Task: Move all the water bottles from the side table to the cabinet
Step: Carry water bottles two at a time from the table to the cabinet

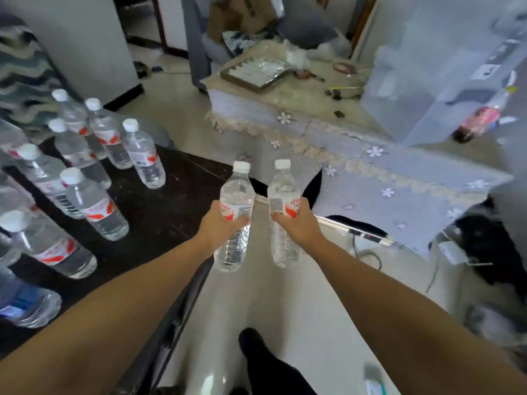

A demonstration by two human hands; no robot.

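one upright water bottle (235, 212) is grasped by the left hand (219, 223), another bottle (283, 212) by the right hand (296, 220), side by side.

Two clear bottles (236, 215) with white caps stand upright, held side by side in the air. More bottles (94, 201) stand on the dark worktop (159, 212).

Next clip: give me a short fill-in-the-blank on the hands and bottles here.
1. Each hand grips ____ bottle: left hand, right hand.
2. Both held bottles' caps are ____: left bottle, right bottle.
3. The dark side table lies on the person's ____ side.

Missing words: one; white; left
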